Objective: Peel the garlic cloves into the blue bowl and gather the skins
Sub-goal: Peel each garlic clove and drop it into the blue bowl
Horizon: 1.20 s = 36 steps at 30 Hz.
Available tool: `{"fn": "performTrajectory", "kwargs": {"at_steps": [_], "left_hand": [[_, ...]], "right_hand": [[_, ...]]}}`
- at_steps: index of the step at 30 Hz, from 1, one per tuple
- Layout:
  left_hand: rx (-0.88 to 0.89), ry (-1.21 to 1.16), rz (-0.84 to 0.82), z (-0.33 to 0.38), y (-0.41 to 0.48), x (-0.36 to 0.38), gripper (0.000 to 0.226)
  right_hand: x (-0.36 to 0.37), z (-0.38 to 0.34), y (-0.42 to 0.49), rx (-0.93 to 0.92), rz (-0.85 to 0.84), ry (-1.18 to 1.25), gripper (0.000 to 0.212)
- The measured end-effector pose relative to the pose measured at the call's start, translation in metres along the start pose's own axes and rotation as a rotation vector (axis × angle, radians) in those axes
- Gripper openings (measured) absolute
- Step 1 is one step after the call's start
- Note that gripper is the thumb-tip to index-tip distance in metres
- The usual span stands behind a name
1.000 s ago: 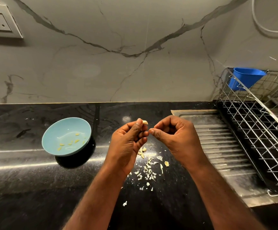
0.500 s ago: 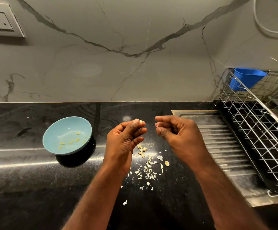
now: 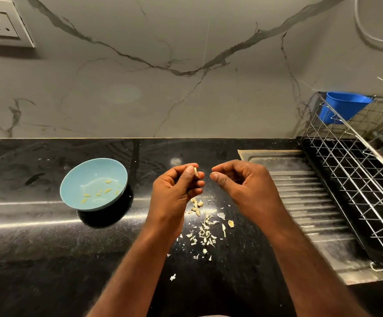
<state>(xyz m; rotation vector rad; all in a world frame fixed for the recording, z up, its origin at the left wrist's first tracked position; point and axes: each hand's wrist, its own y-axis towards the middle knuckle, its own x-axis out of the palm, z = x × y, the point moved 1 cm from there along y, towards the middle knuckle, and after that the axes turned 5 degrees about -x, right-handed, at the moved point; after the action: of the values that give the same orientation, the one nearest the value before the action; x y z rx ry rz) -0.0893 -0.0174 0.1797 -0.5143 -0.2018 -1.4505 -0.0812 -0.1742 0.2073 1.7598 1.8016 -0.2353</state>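
Observation:
My left hand [image 3: 176,191] pinches a small pale garlic clove [image 3: 195,171] between thumb and fingertips, held above the black counter. A short gap to its right, my right hand [image 3: 243,184] has its fingers curled with thumb and forefinger close together; I cannot tell if a bit of skin is between them. The blue bowl [image 3: 71,191] stands to the left on the counter with several peeled cloves [image 3: 99,192] inside. A scatter of garlic skins [image 3: 205,232] and a few unpeeled cloves [image 3: 196,205] lie below my hands.
A steel drainboard [image 3: 304,202] lies to the right, with a wire dish rack [image 3: 364,179] holding a blue plastic cup [image 3: 343,107]. A marble wall with a socket [image 3: 1,26] rises behind the black counter [image 3: 37,248].
My hands, touching at the clove a second ago, have drawn apart. The clove stays in my left hand. The right hand moved slightly right.

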Motion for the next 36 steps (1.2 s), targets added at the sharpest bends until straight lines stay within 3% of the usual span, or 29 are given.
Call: {"fn": "performTrajectory", "kwargs": {"at_steps": [10,19,29,36], "left_hand": [[0.121,0.123,-0.019,0.003,-0.007,0.005,0.010],[0.162,0.201,-0.060,0.008,-0.012,0.006,0.017],[0.165,0.219,-0.040,0.012,-0.010,0.001,0.020],[0.165,0.261,-0.032,0.012,-0.008,0.000,0.012]], "right_hand": [[0.006,-0.001,0.000,0.031,-0.042,0.135,0.016],[0.006,-0.005,-0.001,0.050,-0.015,0.233,0.001],[0.008,-0.009,-0.003,-0.092,-0.050,0.073,0.007],[0.008,-0.007,0.000,-0.291,-0.014,-0.096,0.009]]}}
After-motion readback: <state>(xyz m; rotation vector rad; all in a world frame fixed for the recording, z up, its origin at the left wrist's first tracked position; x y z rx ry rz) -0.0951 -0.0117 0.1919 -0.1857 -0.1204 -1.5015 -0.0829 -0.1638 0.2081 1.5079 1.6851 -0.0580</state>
